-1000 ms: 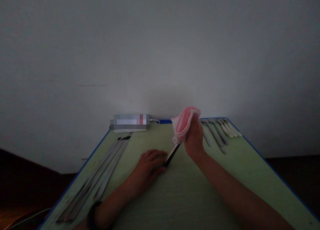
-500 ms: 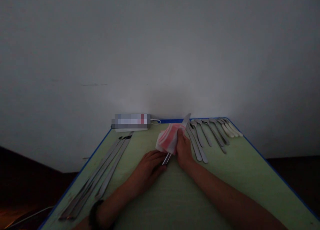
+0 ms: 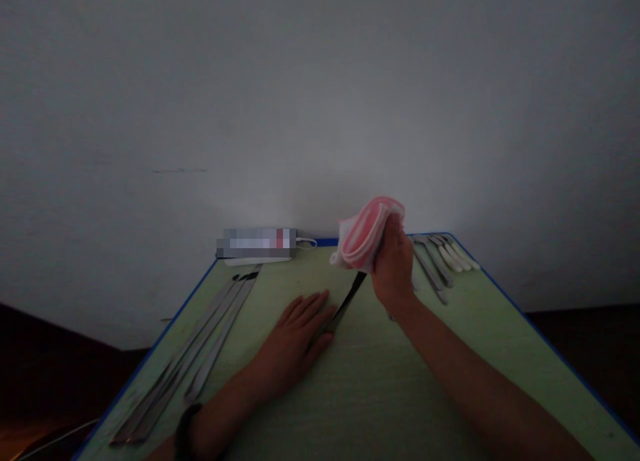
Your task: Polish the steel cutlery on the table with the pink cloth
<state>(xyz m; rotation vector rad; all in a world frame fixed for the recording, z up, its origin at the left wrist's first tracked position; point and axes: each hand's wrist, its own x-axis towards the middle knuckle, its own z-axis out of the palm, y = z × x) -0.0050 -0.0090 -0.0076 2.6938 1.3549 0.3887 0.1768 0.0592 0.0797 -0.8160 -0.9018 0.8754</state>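
Note:
My left hand lies on the green table, fingers stretched forward, pressing down the handle end of a table knife. The knife slants up to the right from under my thumb. My right hand is raised over the far end of the blade, closed around a folded pink and white cloth. The cloth covers the knife's tip.
Several long metal utensils lie in a row along the table's left edge. More cutlery, some with white handles, lies at the far right. A blurred white box sits against the wall at the table's back edge.
My right hand slid the cloth from near the knife's handle up to the blade's far end. My left fingers have straightened out flat over the handle.

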